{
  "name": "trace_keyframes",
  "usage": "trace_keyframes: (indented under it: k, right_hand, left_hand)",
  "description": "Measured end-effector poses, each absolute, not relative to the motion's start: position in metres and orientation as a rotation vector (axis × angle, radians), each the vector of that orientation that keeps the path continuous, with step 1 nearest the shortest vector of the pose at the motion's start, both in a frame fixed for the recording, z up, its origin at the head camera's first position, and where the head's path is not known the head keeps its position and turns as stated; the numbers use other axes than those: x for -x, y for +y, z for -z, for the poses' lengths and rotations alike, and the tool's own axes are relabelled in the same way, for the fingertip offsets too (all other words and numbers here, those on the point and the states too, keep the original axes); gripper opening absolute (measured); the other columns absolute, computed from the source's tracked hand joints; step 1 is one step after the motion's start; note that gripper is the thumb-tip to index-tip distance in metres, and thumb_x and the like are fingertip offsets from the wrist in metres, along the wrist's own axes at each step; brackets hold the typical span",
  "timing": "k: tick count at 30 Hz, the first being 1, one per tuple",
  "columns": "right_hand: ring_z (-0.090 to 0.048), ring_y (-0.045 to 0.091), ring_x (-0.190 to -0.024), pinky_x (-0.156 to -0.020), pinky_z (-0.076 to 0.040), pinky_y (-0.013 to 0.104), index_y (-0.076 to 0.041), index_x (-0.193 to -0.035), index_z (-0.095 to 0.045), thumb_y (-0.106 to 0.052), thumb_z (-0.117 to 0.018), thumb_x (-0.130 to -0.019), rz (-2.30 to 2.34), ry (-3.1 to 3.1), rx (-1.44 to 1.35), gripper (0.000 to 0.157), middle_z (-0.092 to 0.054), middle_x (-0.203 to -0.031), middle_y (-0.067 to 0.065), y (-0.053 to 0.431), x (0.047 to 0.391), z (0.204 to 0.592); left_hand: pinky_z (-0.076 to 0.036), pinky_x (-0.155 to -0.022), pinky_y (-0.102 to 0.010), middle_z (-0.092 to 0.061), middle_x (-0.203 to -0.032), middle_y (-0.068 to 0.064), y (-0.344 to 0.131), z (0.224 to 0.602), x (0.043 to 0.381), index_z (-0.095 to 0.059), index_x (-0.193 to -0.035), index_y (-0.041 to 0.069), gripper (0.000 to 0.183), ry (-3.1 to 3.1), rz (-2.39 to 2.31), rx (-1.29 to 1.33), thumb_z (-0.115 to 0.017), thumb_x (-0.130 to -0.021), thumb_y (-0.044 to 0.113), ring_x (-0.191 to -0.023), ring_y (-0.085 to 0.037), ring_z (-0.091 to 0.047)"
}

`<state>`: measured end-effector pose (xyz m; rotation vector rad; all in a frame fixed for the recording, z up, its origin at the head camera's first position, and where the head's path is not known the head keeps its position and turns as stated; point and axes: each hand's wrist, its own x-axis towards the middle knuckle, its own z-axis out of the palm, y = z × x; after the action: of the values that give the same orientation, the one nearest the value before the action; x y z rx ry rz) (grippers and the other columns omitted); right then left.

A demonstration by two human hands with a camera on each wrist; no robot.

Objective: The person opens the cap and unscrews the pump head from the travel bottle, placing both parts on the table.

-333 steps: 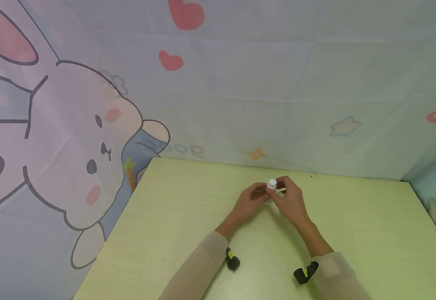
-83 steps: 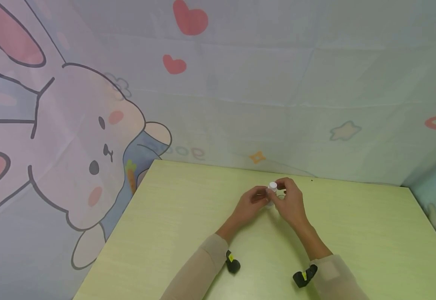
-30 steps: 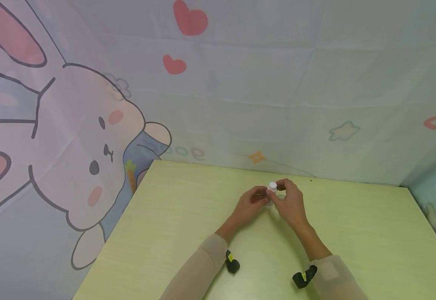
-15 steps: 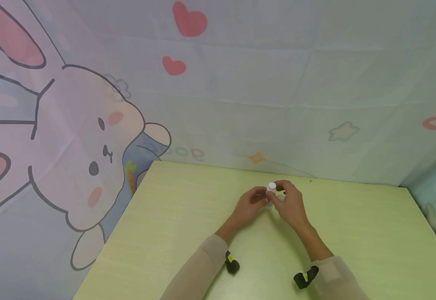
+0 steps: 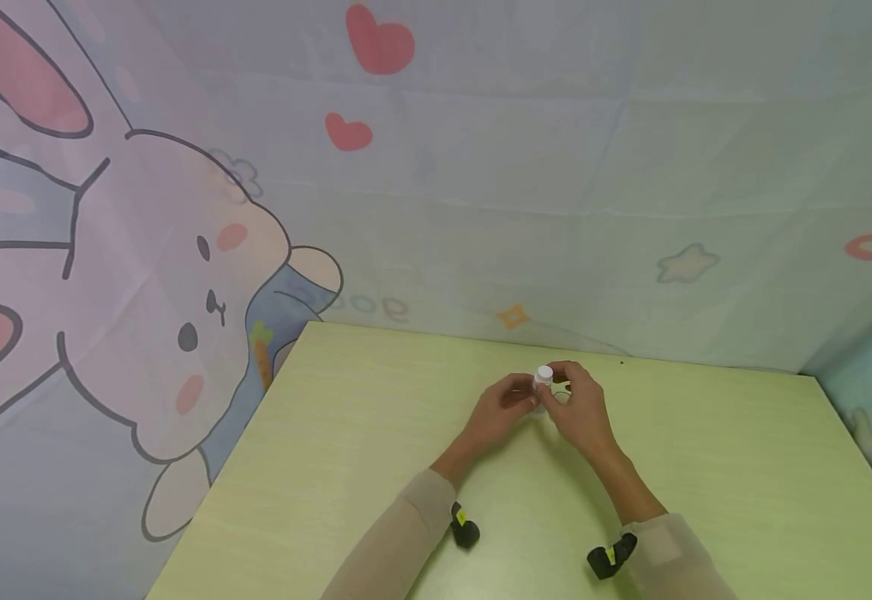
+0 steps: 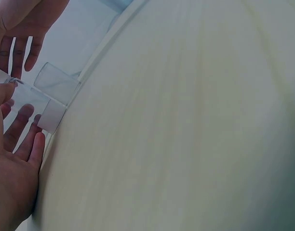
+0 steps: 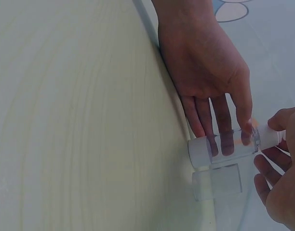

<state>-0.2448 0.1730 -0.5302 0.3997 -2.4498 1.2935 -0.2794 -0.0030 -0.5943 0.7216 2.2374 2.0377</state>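
A small clear bottle (image 7: 234, 148) with a white base and a white top (image 5: 544, 372) stands upright near the far side of the table. My left hand (image 5: 498, 413) holds its see-through body, with fingers behind it and the thumb in front. At the white neck, my right hand (image 5: 580, 410) pinches the bottle between thumb and fingers. Close beside the bottle stands a clear cylindrical cup (image 7: 217, 183), partly covered by my right hand in the head view. The left wrist view shows the cup (image 6: 58, 84) right against the bottle's side.
The light wood-grain table (image 5: 706, 450) ends at a pale printed cloth (image 5: 481, 183) hung behind it. Black wrist cameras (image 5: 464, 529) sit on both sleeves. A tiny dark speck (image 5: 621, 362) lies near the back edge.
Both hands stay around the bottle in nearly the same place throughout. Since the oldest frame, the whole scene has shifted slightly downward in the head view.
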Motion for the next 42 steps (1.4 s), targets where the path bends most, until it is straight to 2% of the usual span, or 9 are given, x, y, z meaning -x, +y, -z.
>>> trace_keyframes:
  k: [4, 11, 14, 28, 42]
  right_hand:
    - [-0.062, 0.035, -0.110, -0.094, -0.054, 0.056, -0.001, -0.125, -0.065, -0.009, -0.074, -0.099, -1.312, -2.454, -0.384, 0.029, -0.068, -0.119, 0.017, 0.1717, 0.2442, 0.5295]
    - [-0.062, 0.035, -0.112, -0.091, -0.053, 0.050, -0.003, -0.121, -0.065, -0.026, -0.080, -0.097, -1.321, -2.487, -0.243, 0.037, -0.068, -0.119, 0.016, 0.1703, 0.2446, 0.5275]
    - [-0.063, 0.036, -0.111, -0.092, -0.053, 0.050, -0.002, -0.118, -0.065, -0.028, -0.082, -0.096, -1.311, -2.487, -0.214, 0.038, -0.068, -0.116, 0.017, 0.1704, 0.2442, 0.5265]
    - [-0.064, 0.035, -0.112, -0.091, -0.056, 0.055, -0.004, -0.118, -0.067, -0.019, -0.078, -0.098, -1.321, -2.485, -0.271, 0.027, -0.070, -0.116, 0.016, 0.1718, 0.2437, 0.5272]
    - [-0.063, 0.035, -0.113, -0.095, -0.054, 0.056, 0.001, -0.128, -0.066, -0.015, -0.072, -0.103, -1.296, -2.464, -0.364, 0.030, -0.070, -0.121, 0.017, 0.1744, 0.2425, 0.5311]
  left_hand:
    - [-0.055, -0.106, -0.030, -0.069, -0.134, -0.009, -0.0030, 0.5943, 0.2798, -0.066, -0.137, 0.009, 0.033, 2.231, -2.040, -0.726, -0.069, -0.105, 0.013, -0.125, -0.018, -0.067]
    - [-0.053, -0.108, -0.029, -0.070, -0.135, -0.008, -0.0036, 0.5923, 0.2789, -0.066, -0.137, 0.010, 0.033, 2.225, -2.031, -0.716, -0.069, -0.105, 0.016, -0.127, -0.018, -0.066]
    - [-0.054, -0.107, -0.029, -0.069, -0.134, -0.008, -0.0033, 0.5912, 0.2780, -0.066, -0.137, 0.010, 0.032, 2.231, -2.032, -0.698, -0.069, -0.105, 0.017, -0.126, -0.019, -0.067]
    - [-0.055, -0.105, -0.030, -0.069, -0.134, -0.013, -0.0019, 0.5868, 0.2734, -0.066, -0.137, 0.008, 0.033, 2.249, -2.045, -0.655, -0.069, -0.105, 0.014, -0.126, -0.030, -0.067]
    - [-0.055, -0.106, -0.030, -0.070, -0.133, -0.009, -0.0030, 0.5916, 0.2770, -0.066, -0.138, 0.011, 0.034, 2.239, -2.036, -0.691, -0.070, -0.105, 0.016, -0.124, -0.021, -0.068]
